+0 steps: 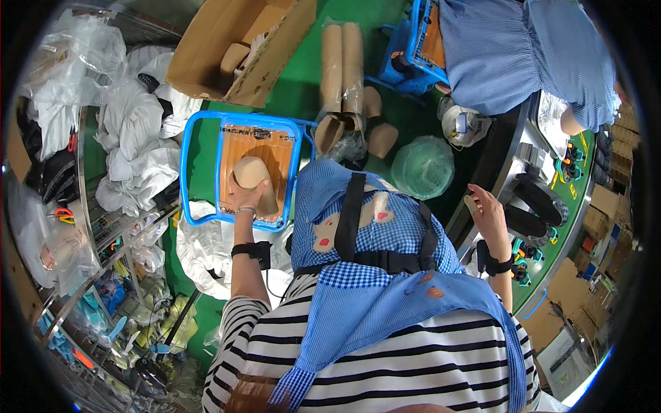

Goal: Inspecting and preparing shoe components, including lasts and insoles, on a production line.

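Note:
My left hand (pixel 246 199) reaches over a blue-framed chair (pixel 200 219) with a wooden seat. Its fingers close around the near side of a tan, rounded stack of what look like insoles (pixel 256 175), which rests on that seat. Off to the right, my right hand (pixel 489 215) hovers beside the edge of the work line, its fingers apart and lightly bent. I can make out nothing held in it. Closest to it are black shoes (pixel 539 199) on the line. Each of my wrists wears a black band.
A cardboard box (pixel 272 69) with tan pieces inside stands beyond the chair. Plastic-wrapped tan stacks (pixel 342 62) lie on the green floor near a green bag (pixel 423 167). White bags (pixel 134 131) pile up at left. Another person in blue (pixel 492 51) sits at far right.

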Available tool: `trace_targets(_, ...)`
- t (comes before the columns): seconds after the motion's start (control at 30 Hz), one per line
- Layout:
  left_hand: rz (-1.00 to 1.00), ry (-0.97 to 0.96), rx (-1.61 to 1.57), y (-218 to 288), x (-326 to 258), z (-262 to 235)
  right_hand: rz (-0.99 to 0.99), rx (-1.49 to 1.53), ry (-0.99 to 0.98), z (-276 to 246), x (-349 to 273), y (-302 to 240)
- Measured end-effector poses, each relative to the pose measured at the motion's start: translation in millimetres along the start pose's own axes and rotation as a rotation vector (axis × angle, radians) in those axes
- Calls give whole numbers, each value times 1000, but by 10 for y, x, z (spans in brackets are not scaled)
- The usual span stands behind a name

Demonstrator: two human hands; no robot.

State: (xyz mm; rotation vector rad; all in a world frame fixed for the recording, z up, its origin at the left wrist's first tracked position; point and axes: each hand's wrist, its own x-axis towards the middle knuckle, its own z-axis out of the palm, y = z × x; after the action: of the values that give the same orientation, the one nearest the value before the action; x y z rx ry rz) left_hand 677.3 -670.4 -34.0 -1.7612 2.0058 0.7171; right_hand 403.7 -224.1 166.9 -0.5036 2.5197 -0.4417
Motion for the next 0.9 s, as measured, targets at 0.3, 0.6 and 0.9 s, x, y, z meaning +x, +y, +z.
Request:
trace_targets(0.3,24,94,-141,151,143,85,50,-23,-35,32,11,363)
trace_targets(0.6,-40,112,214,349,96,71,-5,29,-61,353,-6,445)
trace_targets(0.9,28,83,-35,370,182,168,-75,2,-106,299,337,316)
